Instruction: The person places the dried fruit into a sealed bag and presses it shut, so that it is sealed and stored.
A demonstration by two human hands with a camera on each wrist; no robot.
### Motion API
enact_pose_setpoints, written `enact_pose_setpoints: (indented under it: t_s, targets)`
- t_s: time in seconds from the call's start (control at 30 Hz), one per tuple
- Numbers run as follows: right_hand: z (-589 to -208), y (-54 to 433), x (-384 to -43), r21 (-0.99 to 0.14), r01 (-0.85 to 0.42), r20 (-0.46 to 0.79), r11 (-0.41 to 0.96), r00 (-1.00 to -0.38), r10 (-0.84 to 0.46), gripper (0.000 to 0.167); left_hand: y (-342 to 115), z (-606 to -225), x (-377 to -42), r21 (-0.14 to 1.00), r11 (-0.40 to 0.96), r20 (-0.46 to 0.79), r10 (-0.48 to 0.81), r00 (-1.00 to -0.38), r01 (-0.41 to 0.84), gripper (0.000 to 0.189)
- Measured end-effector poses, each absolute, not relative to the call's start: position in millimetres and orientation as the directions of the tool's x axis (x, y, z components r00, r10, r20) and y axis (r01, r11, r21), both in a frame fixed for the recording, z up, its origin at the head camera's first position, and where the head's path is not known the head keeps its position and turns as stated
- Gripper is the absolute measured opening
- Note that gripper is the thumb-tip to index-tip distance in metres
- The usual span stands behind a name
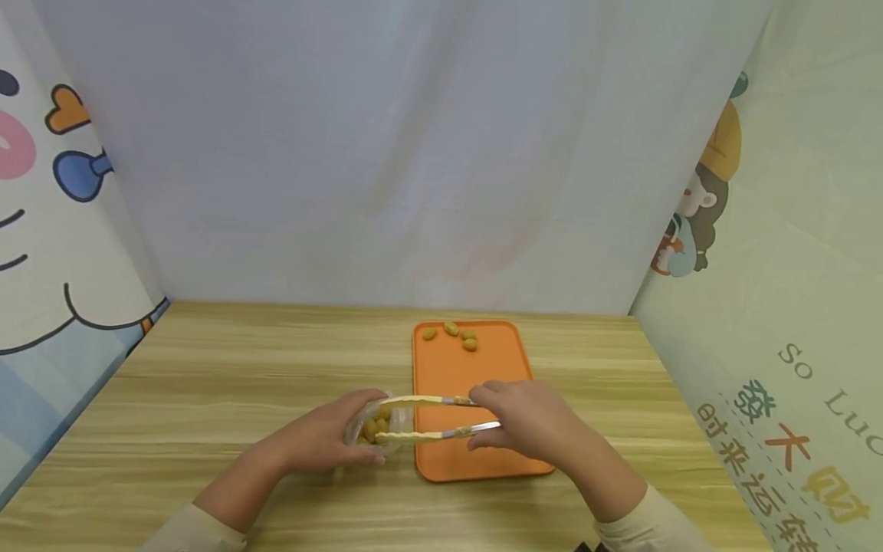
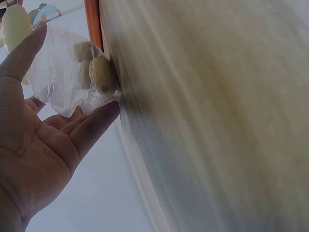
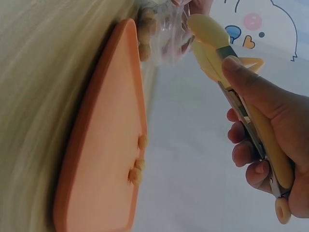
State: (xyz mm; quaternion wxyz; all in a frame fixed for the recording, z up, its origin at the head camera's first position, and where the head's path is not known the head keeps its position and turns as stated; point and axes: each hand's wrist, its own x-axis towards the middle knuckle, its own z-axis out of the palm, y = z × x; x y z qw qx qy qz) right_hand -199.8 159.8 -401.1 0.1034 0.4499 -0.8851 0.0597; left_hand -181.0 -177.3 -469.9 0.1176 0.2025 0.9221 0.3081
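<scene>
My left hand (image 1: 320, 438) holds a clear plastic container (image 2: 58, 67) by its sides, thumb on one side and fingers on the other. Inside it sit several yellow-brown oval fruits (image 1: 372, 428); their exact kind is unclear. My right hand (image 1: 534, 418) grips a pair of tongs (image 3: 263, 128) with cream-yellow tips and metal arms. The arms stand spread apart, and in the head view the tips overlap the container's mouth. No fruit is visible between them. In the right wrist view the tips appear above the container.
An orange tray (image 1: 476, 372) lies on the wooden table (image 1: 276, 345), just right of the container. Several of the same fruits (image 1: 470, 344) rest near its far edge. A pale curtain (image 1: 386, 153) hangs behind, with printed cloths at both sides.
</scene>
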Motion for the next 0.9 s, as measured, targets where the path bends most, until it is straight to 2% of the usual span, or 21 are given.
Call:
enact_pose_setpoints:
  t_s: [0.17,0.4,0.5,0.73,0.9]
  targets:
    - [-394,170,-205,-0.043,-0.797,0.258,0.602,-0.591,-0.764,0.055,-177,-469,-181,0.608,0.737,-0.105,0.444,-0.890,0.296,0.092]
    - [-389,188,-216,-0.002,-0.744,0.287,0.669,-0.641,-0.712,0.061,-177,-468,-181,0.618,0.735,-0.120,0.440,-0.890,0.280,0.091]
    - [-389,196,-221,-0.019,-0.701,0.247,0.713,-0.694,-0.676,0.068,-177,-468,-181,0.618,0.734,-0.115,0.438,-0.891,0.281,0.091]
    - [-394,210,-235,-0.139,-0.555,0.121,0.820,-0.831,-0.543,0.088,-177,-468,-182,0.624,0.727,-0.110,0.446,-0.888,0.288,0.090]
    - [-403,218,-246,-0.178,-0.462,0.062,0.869,-0.886,-0.459,0.090,-177,-469,-183,0.617,0.729,-0.106,0.449,-0.887,0.295,0.090]
